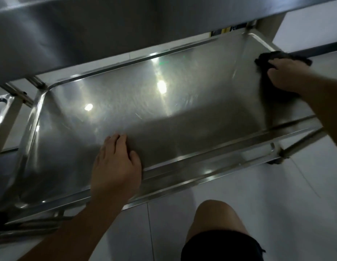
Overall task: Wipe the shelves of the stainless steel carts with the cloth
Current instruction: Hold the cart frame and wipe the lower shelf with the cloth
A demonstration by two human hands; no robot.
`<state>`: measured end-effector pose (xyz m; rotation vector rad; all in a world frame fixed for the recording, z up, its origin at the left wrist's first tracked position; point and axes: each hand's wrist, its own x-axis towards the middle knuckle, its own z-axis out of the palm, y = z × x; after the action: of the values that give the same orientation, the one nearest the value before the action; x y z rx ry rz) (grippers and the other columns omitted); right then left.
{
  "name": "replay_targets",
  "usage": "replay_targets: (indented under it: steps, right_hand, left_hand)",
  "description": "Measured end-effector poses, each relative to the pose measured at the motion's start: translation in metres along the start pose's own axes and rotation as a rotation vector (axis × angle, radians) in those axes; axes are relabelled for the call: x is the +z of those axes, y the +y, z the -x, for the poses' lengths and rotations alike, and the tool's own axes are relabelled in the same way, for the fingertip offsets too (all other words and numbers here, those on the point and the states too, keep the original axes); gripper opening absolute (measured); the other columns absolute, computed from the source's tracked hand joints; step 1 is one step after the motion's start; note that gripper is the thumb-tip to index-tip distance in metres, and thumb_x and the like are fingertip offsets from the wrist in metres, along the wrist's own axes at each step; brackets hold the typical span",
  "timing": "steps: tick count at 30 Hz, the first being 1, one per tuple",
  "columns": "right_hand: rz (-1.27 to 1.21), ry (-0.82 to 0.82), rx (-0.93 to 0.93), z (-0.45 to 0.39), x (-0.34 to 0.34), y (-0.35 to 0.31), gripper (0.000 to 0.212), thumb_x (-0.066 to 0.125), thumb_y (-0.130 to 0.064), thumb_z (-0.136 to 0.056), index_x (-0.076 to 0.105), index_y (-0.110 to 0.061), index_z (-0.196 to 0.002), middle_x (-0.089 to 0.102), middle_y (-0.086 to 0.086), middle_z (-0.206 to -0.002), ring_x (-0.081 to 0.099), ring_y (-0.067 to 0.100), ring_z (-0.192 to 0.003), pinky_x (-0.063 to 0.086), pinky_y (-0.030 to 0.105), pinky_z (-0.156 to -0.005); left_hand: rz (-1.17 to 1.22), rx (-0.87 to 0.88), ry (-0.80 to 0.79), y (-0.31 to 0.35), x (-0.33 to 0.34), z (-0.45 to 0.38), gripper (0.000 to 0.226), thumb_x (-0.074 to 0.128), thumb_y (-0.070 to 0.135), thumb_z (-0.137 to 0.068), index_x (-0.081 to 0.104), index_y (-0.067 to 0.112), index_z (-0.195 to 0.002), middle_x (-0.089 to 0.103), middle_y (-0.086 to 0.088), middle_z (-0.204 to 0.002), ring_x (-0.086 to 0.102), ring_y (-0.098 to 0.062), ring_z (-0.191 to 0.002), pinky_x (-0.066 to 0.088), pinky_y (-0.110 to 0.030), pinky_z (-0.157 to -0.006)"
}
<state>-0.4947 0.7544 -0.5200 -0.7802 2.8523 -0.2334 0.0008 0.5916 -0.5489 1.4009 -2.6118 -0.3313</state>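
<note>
A stainless steel cart shelf (pixel 163 110) with a raised rim fills the middle of the head view, shiny with light reflections. My right hand (pixel 288 74) presses a dark cloth (pixel 265 59) onto the shelf's far right end, near the corner; part of the cloth is hidden under the hand. My left hand (pixel 116 162) rests on the shelf at its front rim, fingers spread flat on the metal, holding nothing.
An upper steel shelf (pixel 88 31) overhangs the back of the view. Another steel cart's frame (pixel 7 113) stands at the left. The cart's leg and caster (pixel 276 159) sit at the front right. White floor tiles (pixel 276 204) and my knee (pixel 216 219) lie below.
</note>
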Motion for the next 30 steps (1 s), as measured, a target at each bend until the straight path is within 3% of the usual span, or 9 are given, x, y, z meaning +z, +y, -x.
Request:
replay_targets:
  steps: [4, 10, 14, 16, 18, 20, 23, 26, 30]
  right_hand:
    - [-0.023, -0.045, -0.05, 0.048, 0.014, -0.021, 0.071, 0.032, -0.049, -0.095, 0.034, -0.028, -0.162, 0.032, 0.006, -0.17, 0.032, 0.038, -0.152, 0.025, 0.052, -0.124]
    - [0.058, -0.068, -0.627, 0.145, 0.053, -0.125, 0.058, 0.041, -0.043, -0.105, 0.036, -0.036, -0.162, 0.03, -0.013, -0.17, 0.026, 0.02, -0.158, 0.018, 0.044, -0.129]
    - [0.07, -0.157, -0.772, 0.161, 0.05, -0.128, 0.067, 0.032, -0.053, -0.097, 0.035, -0.036, -0.163, 0.033, -0.012, -0.169, 0.025, 0.018, -0.158, 0.017, 0.044, -0.129]
    - [0.047, -0.147, -0.713, 0.139, 0.036, -0.101, 0.06, 0.047, -0.042, -0.103, 0.04, -0.029, -0.161, 0.038, -0.002, -0.168, 0.031, 0.024, -0.155, 0.018, 0.04, -0.128]
    - [-0.035, -0.105, -0.448, 0.112, 0.019, -0.057, 0.055, 0.053, -0.031, -0.106, 0.042, -0.029, -0.16, 0.039, 0.005, -0.167, 0.034, 0.03, -0.152, 0.02, 0.043, -0.126]
    - [-0.059, -0.015, -0.141, 0.097, 0.008, -0.007, 0.053, 0.046, -0.034, -0.108, 0.04, -0.028, -0.16, 0.042, 0.012, -0.163, 0.041, 0.037, -0.146, 0.029, 0.055, -0.123]
    - [0.03, 0.027, 0.071, 0.105, 0.012, 0.028, 0.059, 0.034, -0.041, -0.105, 0.034, -0.023, -0.161, 0.041, 0.018, -0.161, 0.041, 0.044, -0.144, 0.033, 0.065, -0.119]
    - [0.04, 0.034, 0.137, 0.139, 0.025, 0.006, 0.061, 0.031, -0.042, -0.105, 0.033, -0.022, -0.162, 0.036, 0.011, -0.166, 0.037, 0.042, -0.148, 0.032, 0.065, -0.119]
    - [-0.046, 0.094, -0.122, 0.22, 0.051, -0.065, 0.056, 0.04, -0.04, -0.101, 0.054, -0.018, -0.151, 0.054, 0.008, -0.155, 0.049, 0.038, -0.137, 0.042, 0.051, -0.112]
  left_hand:
    - [-0.016, -0.025, -0.017, 0.005, -0.003, 0.0, 0.056, 0.045, 0.031, -0.106, 0.041, 0.013, -0.16, 0.036, -0.01, -0.168, 0.032, -0.031, -0.156, 0.029, -0.05, -0.126]
    - [-0.045, -0.032, -0.049, 0.009, -0.009, 0.001, 0.057, 0.042, 0.029, -0.107, 0.036, 0.013, -0.162, 0.031, -0.011, -0.171, 0.024, -0.03, -0.159, 0.023, -0.048, -0.128]
    - [-0.039, -0.019, -0.033, 0.009, -0.011, 0.002, 0.055, 0.044, 0.029, -0.107, 0.04, 0.013, -0.16, 0.035, -0.01, -0.169, 0.029, -0.031, -0.157, 0.027, -0.05, -0.126]
    - [-0.043, -0.012, -0.027, 0.007, -0.011, 0.001, 0.054, 0.044, 0.03, -0.107, 0.04, 0.015, -0.159, 0.035, -0.009, -0.168, 0.029, -0.031, -0.157, 0.029, -0.051, -0.125]
    - [-0.045, -0.006, -0.029, 0.006, -0.01, 0.0, 0.054, 0.043, 0.032, -0.107, 0.039, 0.016, -0.159, 0.035, -0.008, -0.168, 0.027, -0.03, -0.157, 0.029, -0.051, -0.124]
    - [-0.045, -0.006, -0.035, 0.006, -0.01, 0.001, 0.055, 0.042, 0.032, -0.107, 0.037, 0.017, -0.16, 0.033, -0.008, -0.169, 0.025, -0.029, -0.158, 0.028, -0.051, -0.124]
    - [-0.044, -0.011, -0.033, 0.006, -0.01, 0.002, 0.055, 0.041, 0.032, -0.108, 0.037, 0.017, -0.161, 0.032, -0.008, -0.17, 0.024, -0.028, -0.159, 0.026, -0.05, -0.125]
    - [-0.041, -0.02, -0.028, 0.007, -0.01, 0.003, 0.056, 0.042, 0.031, -0.108, 0.037, 0.016, -0.161, 0.031, -0.008, -0.171, 0.023, -0.028, -0.159, 0.024, -0.049, -0.126]
    - [-0.017, -0.019, -0.029, 0.007, -0.011, 0.004, 0.056, 0.042, 0.03, -0.107, 0.037, 0.016, -0.162, 0.031, -0.008, -0.171, 0.021, -0.027, -0.16, 0.024, -0.049, -0.127]
